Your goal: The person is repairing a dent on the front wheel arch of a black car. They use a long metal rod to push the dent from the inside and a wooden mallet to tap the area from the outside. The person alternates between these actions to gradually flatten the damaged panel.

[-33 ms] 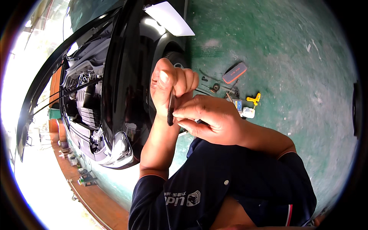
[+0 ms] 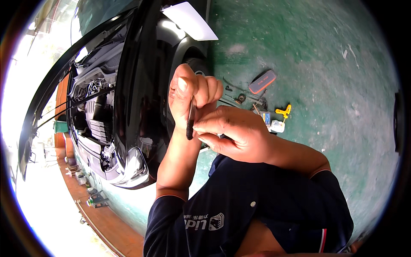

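Note:
My left hand (image 2: 195,90) is closed in a fist, thumb on top, around a slim, flat metal tool. Out of the fist the tool (image 2: 191,118) points down toward me and ends in a dark, rough-looking tip. Its other end is hidden in the palm. My right hand (image 2: 239,132) comes in from the right with its fingers bent in a pinch. The fingertips are right beside the dark tip; whether anything small is between them I cannot make out.
A black car (image 2: 141,85) with its bonnet raised stands at left, engine (image 2: 98,115) exposed. A white sheet (image 2: 190,21) lies on its fender. On the green floor (image 2: 325,85) are a grey-and-orange case (image 2: 262,82), a yellow-handled tool (image 2: 283,111), a small blue box (image 2: 265,118) and loose parts.

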A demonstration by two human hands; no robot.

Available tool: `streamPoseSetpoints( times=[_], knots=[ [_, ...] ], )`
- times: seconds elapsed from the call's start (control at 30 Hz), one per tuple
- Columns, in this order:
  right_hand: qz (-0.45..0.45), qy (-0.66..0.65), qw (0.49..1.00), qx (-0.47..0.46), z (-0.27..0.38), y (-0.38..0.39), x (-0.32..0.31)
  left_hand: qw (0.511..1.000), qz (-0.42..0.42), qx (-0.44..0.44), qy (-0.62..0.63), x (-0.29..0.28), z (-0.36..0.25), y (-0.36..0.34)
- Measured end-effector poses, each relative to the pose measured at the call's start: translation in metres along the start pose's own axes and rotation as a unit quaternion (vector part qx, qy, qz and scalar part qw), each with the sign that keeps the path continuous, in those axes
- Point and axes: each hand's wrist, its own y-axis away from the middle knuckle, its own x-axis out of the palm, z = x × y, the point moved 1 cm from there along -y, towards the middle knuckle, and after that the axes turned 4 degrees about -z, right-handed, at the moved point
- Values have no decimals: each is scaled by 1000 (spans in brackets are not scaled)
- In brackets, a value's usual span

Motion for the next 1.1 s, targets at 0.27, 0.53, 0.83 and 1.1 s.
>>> streamPoseSetpoints(
  times=[0.27,0.53,0.83,1.1],
  knots=[
    [-26,62,997,-50,-9,-11,13,998,-21,-19,64,-2,1,-8],
    [-34,99,992,-70,-12,-20,17,996,-15,-13,83,-8,3,-13],
    [-23,147,983,-104,-12,-22,7,1000,-29,-5,8,-6,5,-13],
    [-40,84,995,-28,-7,-23,5,1000,-11,4,-1,0,0,-14]
  ],
)
